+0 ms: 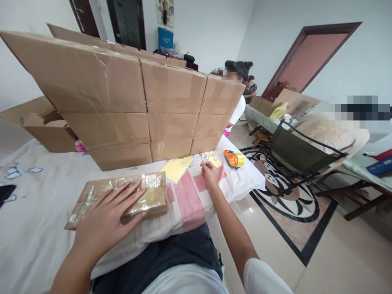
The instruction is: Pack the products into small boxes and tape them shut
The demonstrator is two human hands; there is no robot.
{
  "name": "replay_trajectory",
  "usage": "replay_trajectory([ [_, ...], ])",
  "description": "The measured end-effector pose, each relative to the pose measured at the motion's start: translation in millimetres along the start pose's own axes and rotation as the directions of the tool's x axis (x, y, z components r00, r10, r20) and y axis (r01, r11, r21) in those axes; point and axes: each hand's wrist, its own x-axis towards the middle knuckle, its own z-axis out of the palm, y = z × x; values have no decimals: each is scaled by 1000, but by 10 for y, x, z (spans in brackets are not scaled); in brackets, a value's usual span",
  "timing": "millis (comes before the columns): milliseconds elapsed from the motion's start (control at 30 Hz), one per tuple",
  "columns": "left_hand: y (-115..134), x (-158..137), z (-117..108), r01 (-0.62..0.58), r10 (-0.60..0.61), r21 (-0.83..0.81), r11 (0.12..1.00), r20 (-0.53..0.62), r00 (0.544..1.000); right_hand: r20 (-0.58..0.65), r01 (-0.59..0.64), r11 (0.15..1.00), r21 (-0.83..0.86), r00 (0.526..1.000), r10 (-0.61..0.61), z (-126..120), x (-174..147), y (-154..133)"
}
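My left hand [112,214] lies flat with fingers spread on a small cardboard box [156,188], whose top carries shiny clear tape. To its right, over the printed cloth, my right hand [210,173] pinches its fingertips together. Something small and pale shows at those fingertips, too small to name. Beyond that hand rests an orange and blue tape dispenser [234,159] with a yellowish roll. Behind the small box stands a tall wall of cardboard boxes [171,122], stacked in rows and taped across the seams.
A patterned cloth [190,200] covers the table. At the left sits an open cardboard carton [55,132]. Behind the stack is a person in a white top [238,110]. A dark folding chair [297,151] and a second table stand on the right, beside the patterned floor.
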Motion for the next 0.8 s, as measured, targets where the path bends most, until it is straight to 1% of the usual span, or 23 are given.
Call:
replay_trajectory([
  [100, -4, -17, 12, -12, 12, 10, 1000, -11, 1000, 2, -29, 998, 60, 1000, 29, 45, -80, 49],
  [200, -16, -21, 25, -14, 14, 9, 1000, -14, 1000, -4, -42, 994, 97, 999, 43, 44, -93, 65],
  [467, -74, -6, 89, -34, 35, 15, 999, -45, 998, 20, -80, 992, 97, 997, 78, 6, -143, 27],
  [600, -62, -10, 84, -55, 56, 15, 998, -78, 995, 54, -66, 995, 73, 997, 62, 30, -173, 23],
  [700, -44, -15, 61, -64, 66, 22, 998, -80, 995, 70, -28, 998, 47, 997, 25, 39, -190, -5],
  [800, -28, -20, 51, -50, 51, 15, 999, -73, 996, 94, 15, 999, 31, 995, -18, 78, -250, -84],
])
